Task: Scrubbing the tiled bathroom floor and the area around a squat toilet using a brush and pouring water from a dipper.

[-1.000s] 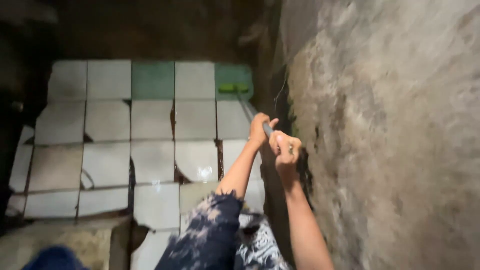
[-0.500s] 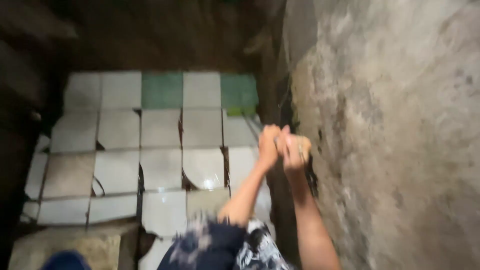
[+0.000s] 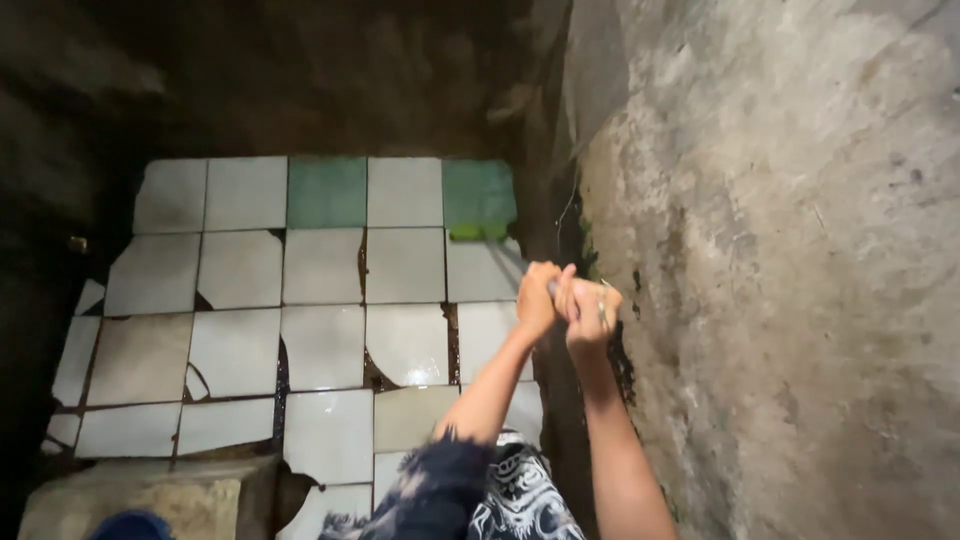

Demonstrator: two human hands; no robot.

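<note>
Far left: dark, unlit wall (image 3: 60, 150), detail not readable.

Lower left corner: rough concrete block (image 3: 140, 495), grey-brown, lying at the near edge of the floor; a blue rounded shape (image 3: 125, 525) at its foot, too cut off to identify.

Left to centre: tiled floor (image 3: 240, 340), pale square tiles in rows, wet and glossy, several cracked or chipped at the corners, dark gaps showing between some. Two green tiles in the far row, one (image 3: 327, 192) mid-row, one (image 3: 478, 190) at the right end.

Centre right: scrubbing brush, green head (image 3: 478, 232), lying on the floor at the near edge of the right-hand green tile, close to the wall foot. Its thin grey handle (image 3: 515, 262) runs back and up to the hands; only a short stretch is visible.

Centre right: left hand (image 3: 537, 298), fingers curled tight around the handle, forearm bare, dark patterned sleeve (image 3: 430, 490) at the elbow. Touching it, right hand (image 3: 588, 305), likewise closed on the handle, the two fists pressed side by side.

Bottom centre: black-and-white patterned garment (image 3: 520, 505).

Right: rough plastered wall (image 3: 780, 270), grey with brown staining, dark growth along its base.
</note>
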